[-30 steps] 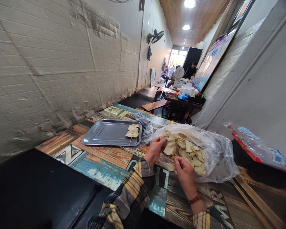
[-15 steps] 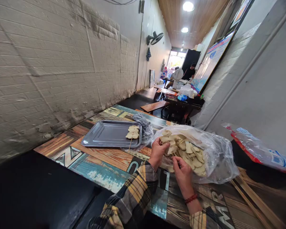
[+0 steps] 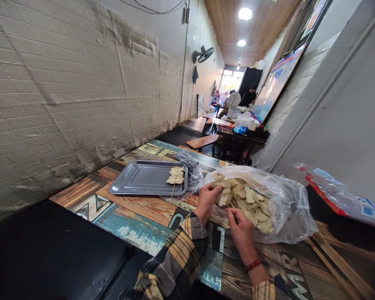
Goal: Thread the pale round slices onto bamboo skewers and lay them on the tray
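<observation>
My left hand (image 3: 206, 202) pinches pale, flat food slices (image 3: 224, 197) between thumb and fingers, above the near left side of an open clear plastic bag (image 3: 292, 208). Just to the right, my right hand (image 3: 241, 229) is closed on the lower end of a thin wooden skewer (image 3: 228, 205), whose upper part runs up at the held slices. A heap of loose beige slices (image 3: 253, 208) fills the mouth of the bag. On the metal tray (image 3: 143, 178) to the left lies a loaded skewer of slices (image 3: 175, 176), its stick jutting over the near rim.
Behind the tray's right end sits a grey knitted bundle (image 3: 187, 161) in thin plastic. At right are a red-edged plastic package (image 3: 340, 196) and long wooden strips (image 3: 337, 260). The patterned table (image 3: 128, 227) stands near a brick wall. Farther back are benches, another table and people.
The whole view has shifted slightly, with things appearing a little lower and to the right. Both hands keep almost the same pose at the slices and skewer.
</observation>
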Action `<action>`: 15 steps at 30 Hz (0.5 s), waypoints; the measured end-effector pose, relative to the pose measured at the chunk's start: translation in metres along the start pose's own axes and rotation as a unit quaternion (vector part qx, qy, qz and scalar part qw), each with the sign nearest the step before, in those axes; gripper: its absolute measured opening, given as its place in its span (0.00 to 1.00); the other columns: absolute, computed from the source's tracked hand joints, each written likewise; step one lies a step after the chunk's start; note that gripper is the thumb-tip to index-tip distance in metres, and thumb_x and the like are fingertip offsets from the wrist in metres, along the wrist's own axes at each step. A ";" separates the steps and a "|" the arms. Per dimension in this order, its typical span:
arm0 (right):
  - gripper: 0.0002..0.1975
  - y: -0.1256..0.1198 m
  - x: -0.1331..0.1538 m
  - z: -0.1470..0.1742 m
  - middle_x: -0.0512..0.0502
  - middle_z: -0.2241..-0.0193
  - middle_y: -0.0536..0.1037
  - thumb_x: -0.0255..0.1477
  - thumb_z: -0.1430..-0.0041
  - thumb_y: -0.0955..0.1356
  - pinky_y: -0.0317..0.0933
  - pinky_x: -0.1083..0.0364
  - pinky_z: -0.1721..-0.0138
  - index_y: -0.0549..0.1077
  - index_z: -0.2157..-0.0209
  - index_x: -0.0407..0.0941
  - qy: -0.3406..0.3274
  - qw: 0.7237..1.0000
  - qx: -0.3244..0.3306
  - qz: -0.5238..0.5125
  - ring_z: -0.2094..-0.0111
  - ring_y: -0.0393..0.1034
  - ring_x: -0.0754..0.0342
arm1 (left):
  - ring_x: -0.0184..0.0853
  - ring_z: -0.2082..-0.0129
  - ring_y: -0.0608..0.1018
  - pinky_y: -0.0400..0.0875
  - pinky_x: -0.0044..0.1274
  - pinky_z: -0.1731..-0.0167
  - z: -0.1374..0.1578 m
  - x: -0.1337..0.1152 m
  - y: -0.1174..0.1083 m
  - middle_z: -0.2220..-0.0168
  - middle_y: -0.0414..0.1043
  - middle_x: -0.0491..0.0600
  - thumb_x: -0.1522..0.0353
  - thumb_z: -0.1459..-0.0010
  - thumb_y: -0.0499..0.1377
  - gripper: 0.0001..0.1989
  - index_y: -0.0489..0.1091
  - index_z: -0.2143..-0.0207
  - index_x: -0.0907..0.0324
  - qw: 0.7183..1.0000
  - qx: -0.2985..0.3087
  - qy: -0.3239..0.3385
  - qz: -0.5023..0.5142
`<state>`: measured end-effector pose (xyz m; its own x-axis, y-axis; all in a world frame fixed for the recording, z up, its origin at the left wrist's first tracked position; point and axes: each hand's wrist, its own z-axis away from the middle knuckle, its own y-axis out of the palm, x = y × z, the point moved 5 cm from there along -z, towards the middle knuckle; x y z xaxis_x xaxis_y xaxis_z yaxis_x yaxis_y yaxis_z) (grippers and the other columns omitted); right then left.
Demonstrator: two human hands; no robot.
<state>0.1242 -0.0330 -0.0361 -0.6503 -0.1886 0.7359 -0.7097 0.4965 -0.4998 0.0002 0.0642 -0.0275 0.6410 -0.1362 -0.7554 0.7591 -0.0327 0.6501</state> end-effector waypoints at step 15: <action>0.33 0.003 0.003 0.001 0.43 0.77 0.82 0.57 0.35 0.59 0.66 0.54 0.72 0.81 0.72 0.45 -0.025 0.999 -0.002 0.026 0.77 0.74 0.49 | 0.31 0.75 0.74 0.68 0.22 0.72 -0.006 0.003 -0.007 0.73 0.77 0.49 0.59 0.65 0.76 0.21 0.78 0.71 0.64 0.998 -0.037 0.036 -0.033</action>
<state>0.1199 -0.0332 -0.0354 -0.6985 -0.2047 0.6857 -0.6739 0.5107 -0.5339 -0.0019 0.0698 -0.0348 0.5942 -0.0653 -0.8016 0.8042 0.0340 0.5934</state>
